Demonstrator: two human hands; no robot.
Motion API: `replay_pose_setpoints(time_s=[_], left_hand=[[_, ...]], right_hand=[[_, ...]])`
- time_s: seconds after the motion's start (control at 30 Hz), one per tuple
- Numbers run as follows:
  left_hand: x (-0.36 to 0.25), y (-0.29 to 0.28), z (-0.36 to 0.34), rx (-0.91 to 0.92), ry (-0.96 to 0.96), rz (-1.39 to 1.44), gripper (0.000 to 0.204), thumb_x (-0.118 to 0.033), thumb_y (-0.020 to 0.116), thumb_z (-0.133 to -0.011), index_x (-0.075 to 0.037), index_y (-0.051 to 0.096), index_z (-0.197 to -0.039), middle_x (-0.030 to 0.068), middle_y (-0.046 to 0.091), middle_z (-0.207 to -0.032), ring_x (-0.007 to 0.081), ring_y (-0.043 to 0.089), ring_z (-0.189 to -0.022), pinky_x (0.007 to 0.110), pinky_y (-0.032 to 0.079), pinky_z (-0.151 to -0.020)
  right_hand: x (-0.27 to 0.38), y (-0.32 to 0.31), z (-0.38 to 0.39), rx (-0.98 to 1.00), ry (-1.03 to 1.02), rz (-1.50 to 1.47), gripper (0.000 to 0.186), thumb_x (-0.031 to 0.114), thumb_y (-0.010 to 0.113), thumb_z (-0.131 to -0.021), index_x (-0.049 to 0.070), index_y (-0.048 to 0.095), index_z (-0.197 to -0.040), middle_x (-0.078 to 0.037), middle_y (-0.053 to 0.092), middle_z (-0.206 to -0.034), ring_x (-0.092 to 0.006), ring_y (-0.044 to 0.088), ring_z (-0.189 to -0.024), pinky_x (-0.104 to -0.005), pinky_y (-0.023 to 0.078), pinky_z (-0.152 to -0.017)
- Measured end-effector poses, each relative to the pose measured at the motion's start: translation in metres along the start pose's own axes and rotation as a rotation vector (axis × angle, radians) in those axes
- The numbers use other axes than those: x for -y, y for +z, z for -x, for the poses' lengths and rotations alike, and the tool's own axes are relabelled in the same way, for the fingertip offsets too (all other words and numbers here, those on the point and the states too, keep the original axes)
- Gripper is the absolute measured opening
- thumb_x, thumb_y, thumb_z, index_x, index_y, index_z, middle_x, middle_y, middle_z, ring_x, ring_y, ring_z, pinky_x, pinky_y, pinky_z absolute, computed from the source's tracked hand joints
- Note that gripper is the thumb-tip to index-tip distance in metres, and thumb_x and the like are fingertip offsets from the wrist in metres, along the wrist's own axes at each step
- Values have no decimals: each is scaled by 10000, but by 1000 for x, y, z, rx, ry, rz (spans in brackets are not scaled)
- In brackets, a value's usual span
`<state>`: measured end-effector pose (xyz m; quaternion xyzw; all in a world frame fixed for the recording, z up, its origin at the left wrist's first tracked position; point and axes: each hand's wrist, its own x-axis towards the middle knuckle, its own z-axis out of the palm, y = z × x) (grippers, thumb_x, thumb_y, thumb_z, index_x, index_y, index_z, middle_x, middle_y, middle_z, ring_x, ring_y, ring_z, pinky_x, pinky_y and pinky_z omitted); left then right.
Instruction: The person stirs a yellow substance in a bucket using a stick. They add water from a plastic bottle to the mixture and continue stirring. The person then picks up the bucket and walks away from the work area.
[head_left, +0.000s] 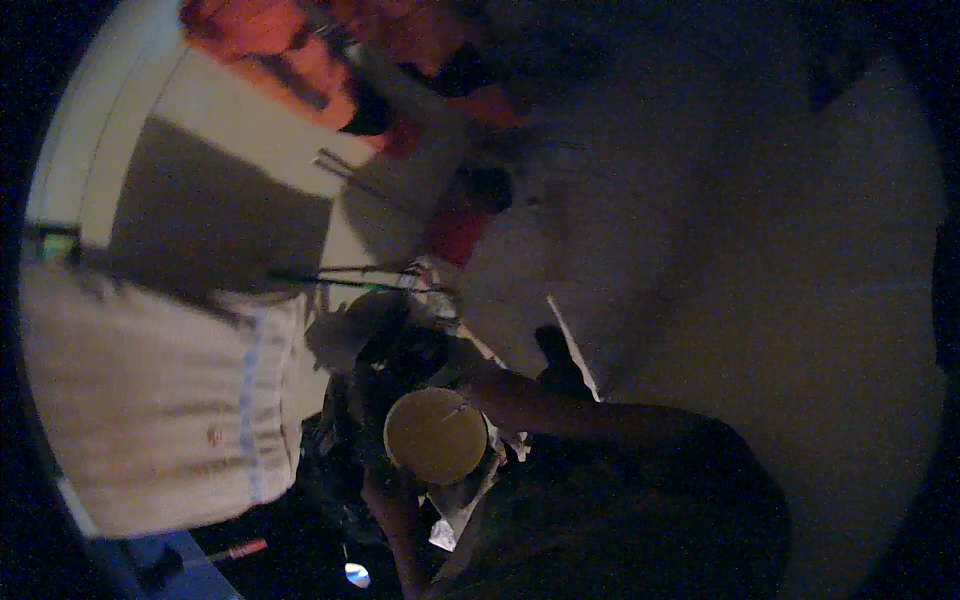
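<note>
The scene is dim, and the hands are partly lost in shadow. A round, tan, flat-looking thing (436, 435), perhaps a lid or the top of a tub, sits between my forearms. My right forearm comes in from the right, and my right hand (425, 350) is a dark shape beyond the round thing, next to a grey, cloth-like bundle (350, 330). From the lower edge rises my left forearm; my left hand (388, 482) is at the near left edge of the round thing. The fingers of both hands are hidden by darkness, so any hold is unclear.
A pale sack (170, 400) with a blue stripe lies at the left. Thin dark rods (350, 270) stick out beyond my hands. Orange-red fabric (280, 60) is at the far left, with a red object (455, 235) nearer. A red-handled tool (245, 548) lies lower left.
</note>
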<state>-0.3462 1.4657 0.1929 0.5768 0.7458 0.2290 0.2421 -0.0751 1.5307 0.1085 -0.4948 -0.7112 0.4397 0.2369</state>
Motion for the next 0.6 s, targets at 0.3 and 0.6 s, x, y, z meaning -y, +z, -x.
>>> replay_pose_setpoints(time_s=[0.3,0.6], left_hand=[[-189,125,-130,462,289,-21,256,-146,754,-772,-5,574,-887,111,633,-740,221,591,-671,396,497,-625],[-238,239,-227,491,525,-107,359,-240,765,-756,-35,550,-959,149,658,-757,306,677,-704,474,523,-640]], right_hand=[[-85,-115,64,-428,311,69,232,141,574,-864,24,670,-1039,-232,673,-954,-380,682,-918,-486,547,-823],[-108,-228,43,-272,536,225,318,83,578,-884,72,639,-1195,-195,643,-1159,-341,655,-1050,-463,523,-910]])
